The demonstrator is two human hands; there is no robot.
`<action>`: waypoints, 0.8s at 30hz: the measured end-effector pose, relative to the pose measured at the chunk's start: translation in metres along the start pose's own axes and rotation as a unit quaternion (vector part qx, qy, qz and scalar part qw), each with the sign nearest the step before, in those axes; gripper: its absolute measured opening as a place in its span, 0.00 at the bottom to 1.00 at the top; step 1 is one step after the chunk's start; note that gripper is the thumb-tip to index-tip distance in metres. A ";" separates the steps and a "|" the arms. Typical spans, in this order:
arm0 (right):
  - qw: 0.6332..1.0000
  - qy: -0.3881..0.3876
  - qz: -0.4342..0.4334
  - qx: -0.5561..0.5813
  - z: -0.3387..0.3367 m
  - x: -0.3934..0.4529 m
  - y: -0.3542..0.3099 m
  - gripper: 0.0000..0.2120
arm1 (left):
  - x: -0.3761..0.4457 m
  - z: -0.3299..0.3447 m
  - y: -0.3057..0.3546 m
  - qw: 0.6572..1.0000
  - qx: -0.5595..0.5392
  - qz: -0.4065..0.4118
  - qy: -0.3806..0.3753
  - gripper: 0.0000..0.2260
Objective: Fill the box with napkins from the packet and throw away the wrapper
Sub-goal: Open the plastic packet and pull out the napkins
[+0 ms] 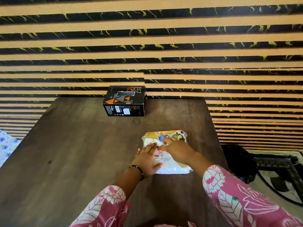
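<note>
A packet of napkins [170,136] in clear, colourfully printed wrapper lies flat on the dark wooden table [73,145], right of centre. My left hand [147,158] rests flat on the packet's left side, fingers straight and thumb spread along its near edge. My right hand [176,149] sits on top of the packet with fingertips curled down, pinching at the wrapper near its middle. The black box [124,100] with orange and grey triangles stands at the table's far edge, its top slot empty of napkins as far as I can see.
A wall of black-and-tan stripes [164,46] rises right behind the table. To the right of the table a black bag [236,159] sits on the floor by a patterned rug [282,174]. A floral cloth [8,145] shows at the left edge.
</note>
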State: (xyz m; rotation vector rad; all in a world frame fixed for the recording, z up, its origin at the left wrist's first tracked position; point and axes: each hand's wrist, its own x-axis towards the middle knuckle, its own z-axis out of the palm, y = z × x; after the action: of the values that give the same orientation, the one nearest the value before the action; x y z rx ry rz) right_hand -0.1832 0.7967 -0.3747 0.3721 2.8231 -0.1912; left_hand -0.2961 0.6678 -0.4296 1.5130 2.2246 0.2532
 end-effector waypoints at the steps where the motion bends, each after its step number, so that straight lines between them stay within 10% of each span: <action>1: 1.000 0.000 -0.007 -0.002 0.001 0.001 0.002 0.29 | 0.000 0.000 0.000 1.000 -0.004 0.001 0.001 0.32; 10: 0.998 -0.034 -0.035 -0.028 -0.010 0.011 0.012 0.16 | -0.004 0.006 -0.001 0.999 -0.034 -0.013 0.005 0.34; 24: 0.963 0.256 0.071 0.041 0.052 -0.106 -0.020 0.01 | -0.031 0.012 0.023 0.997 -0.039 -0.009 0.063 0.33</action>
State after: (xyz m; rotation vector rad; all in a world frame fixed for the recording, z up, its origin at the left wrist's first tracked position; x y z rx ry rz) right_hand -0.0768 0.7444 -0.3911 0.7336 3.2804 -0.2056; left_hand -0.2615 0.6475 -0.4239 1.4735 2.2960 0.4359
